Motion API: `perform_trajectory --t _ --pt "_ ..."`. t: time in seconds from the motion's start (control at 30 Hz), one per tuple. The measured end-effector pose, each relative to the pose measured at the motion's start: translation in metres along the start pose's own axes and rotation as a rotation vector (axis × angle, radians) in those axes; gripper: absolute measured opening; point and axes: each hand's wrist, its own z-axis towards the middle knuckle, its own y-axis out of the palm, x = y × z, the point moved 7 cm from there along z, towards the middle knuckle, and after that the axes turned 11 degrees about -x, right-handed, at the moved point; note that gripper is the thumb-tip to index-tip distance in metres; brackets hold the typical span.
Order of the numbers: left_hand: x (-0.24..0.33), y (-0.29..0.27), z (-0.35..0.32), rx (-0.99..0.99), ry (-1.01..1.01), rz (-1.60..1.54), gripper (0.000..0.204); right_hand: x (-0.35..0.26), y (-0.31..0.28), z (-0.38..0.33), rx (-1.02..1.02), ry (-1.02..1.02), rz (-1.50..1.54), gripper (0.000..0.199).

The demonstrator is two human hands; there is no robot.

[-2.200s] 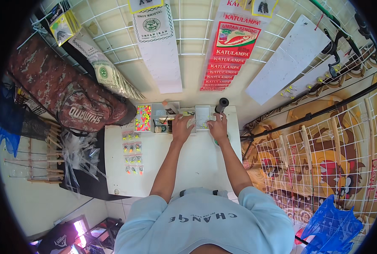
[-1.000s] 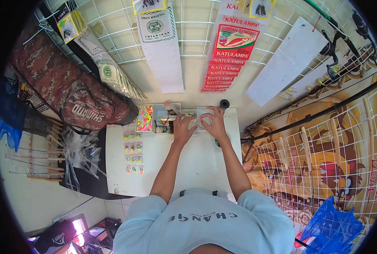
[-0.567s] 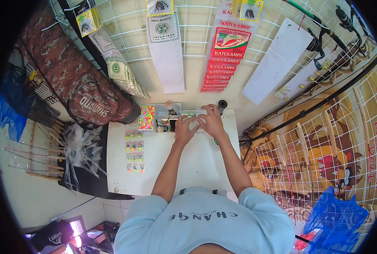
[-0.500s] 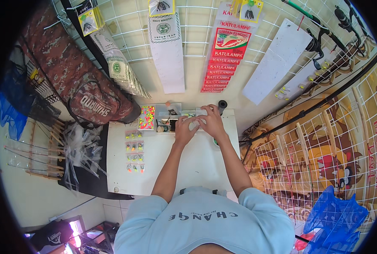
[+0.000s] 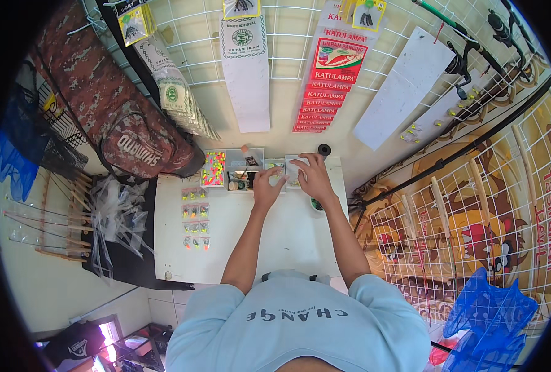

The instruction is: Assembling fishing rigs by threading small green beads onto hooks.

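I read the table as smooth, white, faintly glossy. On it: partitioned box, smooth plastic look; small packets, shiny clear plastic. Left of it: crumpled film, glossy clear plastic; camouflage bag, matt cloth. Right of it: sticks, matt wood. Near side: shirt, matt cloth.

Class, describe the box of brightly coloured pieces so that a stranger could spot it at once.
Find the large white table. Near its far edge, a white rectangular box stands left of a pale divided tray. Unlike that tray, it is packed with small pink, yellow and green pieces.
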Motion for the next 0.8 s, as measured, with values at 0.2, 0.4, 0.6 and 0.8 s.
perform_trajectory --t 0.2,0.4,0.6,0.8 --pt "-0.008 0.003 -0.001 0.021 0.038 0.062 0.039 0.011 0.012 -0.004 -0.057 0.04 -0.025 0.043" --pt "-0.003 0.006 0.0 0.014 0.062 0.104 0.038 0.016 0.022 -0.007 -0.083 0.087 -0.02 0.043" --pt "-0.004 0.008 -0.002 -0.017 0.075 0.096 0.039 0.023 0.022 -0.005 -0.06 0.088 -0.026 0.022" --pt "-0.005 0.007 -0.003 -0.027 0.057 0.13 0.041 0.018 0.016 -0.001 0.005 0.058 -0.008 0.012"
